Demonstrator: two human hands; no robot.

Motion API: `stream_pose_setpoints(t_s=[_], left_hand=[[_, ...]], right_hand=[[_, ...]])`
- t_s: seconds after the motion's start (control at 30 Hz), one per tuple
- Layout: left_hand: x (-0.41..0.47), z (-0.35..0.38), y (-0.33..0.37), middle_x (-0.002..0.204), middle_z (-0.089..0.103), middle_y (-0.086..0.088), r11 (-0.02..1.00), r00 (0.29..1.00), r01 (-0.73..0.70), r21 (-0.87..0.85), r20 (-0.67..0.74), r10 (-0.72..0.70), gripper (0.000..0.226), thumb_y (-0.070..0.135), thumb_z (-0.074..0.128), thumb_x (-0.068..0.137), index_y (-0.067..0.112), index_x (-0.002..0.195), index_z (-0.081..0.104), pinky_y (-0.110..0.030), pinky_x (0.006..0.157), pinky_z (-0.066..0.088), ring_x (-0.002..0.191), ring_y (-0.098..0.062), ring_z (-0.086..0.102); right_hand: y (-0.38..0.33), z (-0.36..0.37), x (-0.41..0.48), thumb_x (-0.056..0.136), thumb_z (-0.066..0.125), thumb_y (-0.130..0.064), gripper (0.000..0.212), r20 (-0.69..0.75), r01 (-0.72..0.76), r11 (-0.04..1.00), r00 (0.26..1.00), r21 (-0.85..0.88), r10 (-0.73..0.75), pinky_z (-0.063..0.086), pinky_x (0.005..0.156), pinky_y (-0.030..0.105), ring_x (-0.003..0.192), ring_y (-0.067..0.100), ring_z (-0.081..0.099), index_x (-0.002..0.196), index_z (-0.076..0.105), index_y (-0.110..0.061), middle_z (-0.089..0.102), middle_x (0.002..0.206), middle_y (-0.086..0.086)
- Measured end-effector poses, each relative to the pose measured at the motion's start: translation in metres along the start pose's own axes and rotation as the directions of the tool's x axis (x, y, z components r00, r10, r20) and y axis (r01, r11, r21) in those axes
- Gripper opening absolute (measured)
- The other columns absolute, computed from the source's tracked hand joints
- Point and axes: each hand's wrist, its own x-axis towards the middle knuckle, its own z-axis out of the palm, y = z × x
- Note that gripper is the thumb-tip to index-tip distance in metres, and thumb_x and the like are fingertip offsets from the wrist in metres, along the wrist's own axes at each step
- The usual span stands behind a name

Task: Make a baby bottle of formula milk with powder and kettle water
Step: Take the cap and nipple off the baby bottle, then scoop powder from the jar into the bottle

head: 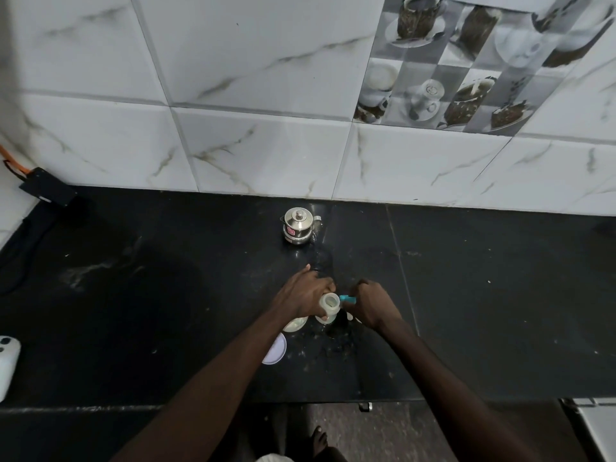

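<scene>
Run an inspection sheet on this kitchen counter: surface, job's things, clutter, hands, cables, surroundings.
Surface: black counter, with white specks scattered near the hands.
Job's things: open bottle; teal scoop at its mouth; lidded steel kettle behind, near the wall; white lid lying flat; pale tub partly hidden under the left wrist.
Clutter: white device at the left edge.
Hands: left hand grips the bottle; right hand holds the scoop.
Cables: orange cable runs to a black box.
Surroundings: marble-look tiled wall.
</scene>
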Motion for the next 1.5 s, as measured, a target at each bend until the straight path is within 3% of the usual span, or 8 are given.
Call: stream_pose_setpoints(t_s=[0.4,0.53,0.67,0.9,1.03,1.3,1.4,1.5], left_hand=[[0.001,0.004,-0.003,0.119,0.07,0.005,0.999,0.999,-0.01,-0.047,0.032,0.011,0.067,0.05,0.088,0.066,0.029,0.124,0.062,-0.045,0.119,0.032,0.115,-0.02,0.06],[-0.004,-0.014,-0.01,0.145,0.06,0.01,0.953,0.996,0.046,-0.301,0.084,-0.022,0.09,0.062,0.085,0.067,0.028,0.145,0.053,-0.04,0.122,0.028,0.133,-0.009,0.054],[-0.012,-0.04,-0.029,0.133,0.068,0.015,0.723,0.984,0.158,-0.672,0.047,-0.171,0.056,0.062,0.067,0.089,0.032,0.136,0.062,-0.028,0.109,0.045,0.125,0.001,0.061],[-0.007,-0.034,-0.058,0.112,0.076,-0.002,0.653,0.766,0.195,-0.732,-0.302,-0.567,0.03,0.038,0.053,0.105,0.017,0.12,0.069,-0.038,0.096,0.052,0.11,-0.02,0.07],[0.0,-0.029,-0.071,0.118,0.075,-0.015,0.595,0.659,0.3,-0.745,-0.29,-0.694,0.03,0.021,0.062,0.102,0.003,0.127,0.064,-0.034,0.095,0.05,0.113,-0.027,0.07],[0.004,-0.019,-0.073,0.118,0.075,-0.011,0.521,0.69,0.393,-0.758,-0.131,-0.711,0.027,0.009,0.065,0.097,0.004,0.124,0.065,-0.02,0.091,0.044,0.112,-0.022,0.07],[-0.01,-0.023,-0.071,0.119,0.073,-0.015,0.42,0.744,0.436,-0.796,0.056,-0.665,0.024,-0.003,0.058,0.096,0.004,0.116,0.069,-0.018,0.082,0.047,0.101,-0.02,0.067],[-0.04,-0.024,-0.067,0.131,0.066,-0.021,0.423,0.868,0.364,-0.83,0.138,-0.476,0.061,-0.031,0.034,0.078,-0.005,0.125,0.062,-0.007,0.079,0.047,0.113,-0.022,0.063]], right_hand=[[-0.001,0.003,0.015,0.091,0.07,-0.037,0.033,0.167,0.056,0.986,0.986,-0.159,-0.029,0.053,0.074,0.036,0.097,0.033,0.071,0.101,0.074,-0.005,0.072,0.11,0.015],[0.001,0.007,0.016,0.092,0.068,-0.039,0.037,0.194,0.095,0.98,0.979,-0.176,-0.06,0.057,0.083,0.038,0.104,0.032,0.07,0.112,0.073,-0.009,0.071,0.117,0.012],[0.006,0.014,0.018,0.093,0.065,-0.041,0.035,0.209,0.113,0.975,0.975,-0.191,-0.072,0.057,0.088,0.037,0.106,0.029,0.069,0.11,0.075,-0.011,0.072,0.117,0.011],[-0.003,-0.002,0.015,0.094,0.063,-0.038,0.032,0.194,0.186,0.948,0.971,-0.258,-0.137,0.036,0.117,0.045,0.117,0.021,0.062,0.116,0.069,-0.015,0.067,0.125,0.005],[-0.005,-0.011,0.017,0.098,0.053,-0.025,0.019,0.104,0.249,0.897,0.969,-0.365,-0.226,0.035,0.116,0.056,0.115,0.019,0.06,0.106,0.068,-0.017,0.067,0.111,0.001],[-0.011,-0.019,0.017,0.098,0.053,-0.019,0.016,-0.103,0.23,0.952,0.962,-0.2,-0.254,0.038,0.114,0.05,0.097,0.017,0.062,0.09,0.067,-0.016,0.067,0.094,-0.001],[-0.023,-0.012,0.012,0.087,0.06,-0.011,0.014,-0.227,0.304,0.952,0.924,-0.044,-0.306,0.055,0.087,0.045,0.082,0.022,0.065,0.089,0.074,-0.011,0.069,0.089,0.004],[-0.049,-0.001,0.002,0.084,0.065,-0.017,0.018,-0.203,0.408,0.912,0.897,0.047,-0.392,0.055,0.074,0.037,0.086,0.022,0.066,0.098,0.076,-0.016,0.068,0.099,0.003]])
